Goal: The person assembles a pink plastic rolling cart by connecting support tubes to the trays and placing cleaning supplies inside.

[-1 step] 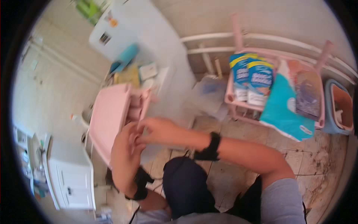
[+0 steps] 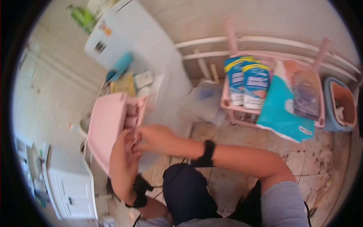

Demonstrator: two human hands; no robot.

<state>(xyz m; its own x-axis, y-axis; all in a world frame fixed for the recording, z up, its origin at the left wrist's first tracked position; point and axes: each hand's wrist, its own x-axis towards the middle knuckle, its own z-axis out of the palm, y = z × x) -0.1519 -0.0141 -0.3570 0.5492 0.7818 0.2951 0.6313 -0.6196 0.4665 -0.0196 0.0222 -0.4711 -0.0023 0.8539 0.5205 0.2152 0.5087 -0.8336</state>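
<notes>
Tiled floor (image 2: pixel 317 170) is spreading across the lower right, brown stains showing. Big white appliance (image 2: pixel 162 49) is filling the upper left of centre. Pink rack (image 2: pixel 225 103) is standing at the right, legs pointing up, carrying packages. Pink shelf unit (image 2: pixel 106 121), the piece I'm working at, is sitting left of centre, broad flat panel tilting, ribbed side facing right. White cabinet (image 2: pixel 72 189) is showing lower left.

Teal-and-white bag (image 2: pixel 280 109) is hanging over the pink rack's front edge, blue-and-yellow pouches (image 2: pixel 257 83) lying just left of it. Blue-grey bin (image 2: pixel 329 113) with an orange inside is standing at the far right.

My left hand (image 2: pixel 123 162) is coming up from the lower left, fingers curling at the shelf unit's lower right edge. My right hand (image 2: pixel 157 138) is reaching in from the right, fingers bending and bunching against the left's. Both grips are looking half closed; blur is hiding whether I'm pinching anything small or touching the pink plastic.

Teal bottle (image 2: pixel 121 65) is lying upper left, above the shelf unit. Black band (image 2: pixel 207 153) is wrapping my right wrist.
</notes>
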